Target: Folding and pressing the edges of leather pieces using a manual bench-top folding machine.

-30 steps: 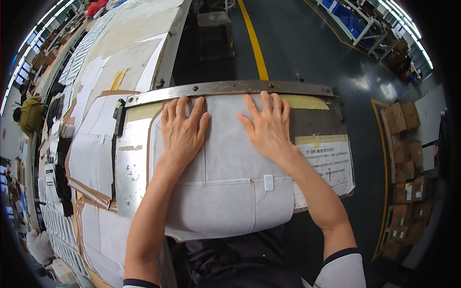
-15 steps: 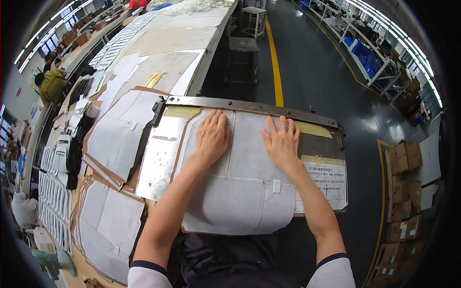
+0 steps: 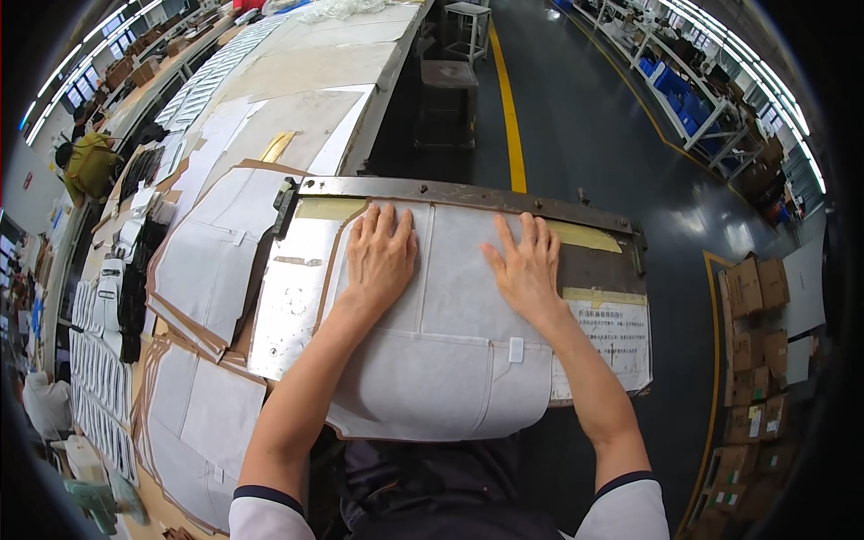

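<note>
A large greyish-white sheet panel [image 3: 450,279] with brown edges, seams and a small pale tab lies on a metal work plate [image 3: 283,297]. Its far edge reaches a steel bar [image 3: 468,195] that runs across the plate; its near part hangs down toward my lap. My left hand [image 3: 382,256] rests flat on the panel's left part, fingers stretched toward the bar. On the right part lies my right hand [image 3: 528,270], fingers spread, fingertips close to the bar. Neither hand grasps anything. Whether the panel's far edge goes under the bar is hard to see.
To the left, two piles of similar panels, a far pile [image 3: 211,247] and a near pile [image 3: 202,423], lie on the long table. A printed sheet [image 3: 603,346] covers the plate's right side. Beyond stand a stool [image 3: 447,81] and, at right, stacked cardboard boxes [image 3: 756,360].
My left hand has slid a little to the left, along with the panel's left edge. My right hand stays in about the same place. The whole view has shifted slightly.
</note>
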Demonstrator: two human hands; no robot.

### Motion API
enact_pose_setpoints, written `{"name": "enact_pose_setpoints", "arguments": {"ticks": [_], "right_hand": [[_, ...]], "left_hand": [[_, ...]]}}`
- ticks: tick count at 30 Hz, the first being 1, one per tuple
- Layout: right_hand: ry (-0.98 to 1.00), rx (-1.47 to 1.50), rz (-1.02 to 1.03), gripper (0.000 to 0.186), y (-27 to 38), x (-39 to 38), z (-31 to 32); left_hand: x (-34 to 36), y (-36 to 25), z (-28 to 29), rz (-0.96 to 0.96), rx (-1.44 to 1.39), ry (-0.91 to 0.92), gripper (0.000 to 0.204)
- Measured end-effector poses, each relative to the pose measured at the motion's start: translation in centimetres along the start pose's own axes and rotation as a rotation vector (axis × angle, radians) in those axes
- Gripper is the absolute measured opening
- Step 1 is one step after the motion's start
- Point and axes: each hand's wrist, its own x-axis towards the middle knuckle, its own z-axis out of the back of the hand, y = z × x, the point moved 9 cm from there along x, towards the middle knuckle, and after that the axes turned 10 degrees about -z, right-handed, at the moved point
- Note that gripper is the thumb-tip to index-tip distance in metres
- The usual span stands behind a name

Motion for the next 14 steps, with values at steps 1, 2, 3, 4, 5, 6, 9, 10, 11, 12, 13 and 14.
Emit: {"name": "enact_pose_setpoints", "arguments": {"ticks": [1, 2, 3, 4, 5, 6, 9, 10, 11, 12, 13, 14], "right_hand": [[0.004, -0.001, -0.004, 0.055, 0.03, -0.04, -0.1], [0.004, 0.004, -0.006, 0.054, 0.09, -0.02, -0.09], [0.004, 0.009, -0.008, 0.053, 0.1, 0.01, -0.05], [0.005, 0.008, -0.009, 0.053, 0.08, 0.06, 0.03], [0.009, 0.007, -0.007, 0.053, 0.11, 0.1, 0.12], [0.013, 0.006, -0.005, 0.052, 0.14, 0.12, 0.2], [-0.009, -0.008, -0.004, 0.053, -0.03, 0.02, -0.12], [-0.012, -0.009, -0.009, 0.053, -0.17, 0.05, -0.25], [-0.002, -0.004, -0.007, 0.053, -0.22, 0.06, -0.43], [0.008, 0.002, -0.005, 0.054, -0.29, 0.04, -0.59], [0.019, 0.014, -0.013, 0.054, -0.46, -0.03, -0.71], [0.031, 0.03, -0.019, 0.055, -0.33, -0.02, -0.59]], "left_hand": [[-0.05, 0.05, 0.07, 0.001, 0.006, -0.006, 0.034], [-0.02, 0.09, 0.15, 0.001, 0.013, -0.016, 0.033], [0.09, 0.09, 0.1, 0.0, 0.01, -0.015, 0.033], [0.22, 0.1, 0.09, -0.001, 0.005, -0.018, 0.033], [0.22, 0.12, 0.06, -0.001, 0.002, -0.021, 0.033], [0.13, 0.18, -0.09, -0.002, 0.002, -0.021, 0.033], [0.08, 0.36, -0.27, 0.011, 0.002, -0.015, 0.034], [-0.02, 0.38, -0.37, 0.022, 0.011, 0.004, 0.035], [0.04, 0.31, -0.44, 0.032, 0.017, 0.024, 0.036], [0.17, 0.19, -0.35, 0.025, 0.011, 0.025, 0.036], [0.21, 0.29, -0.7, 0.033, -0.032, 0.072, 0.038], [0.23, 0.44, -0.73, 0.044, -0.072, 0.12, 0.039]]}}
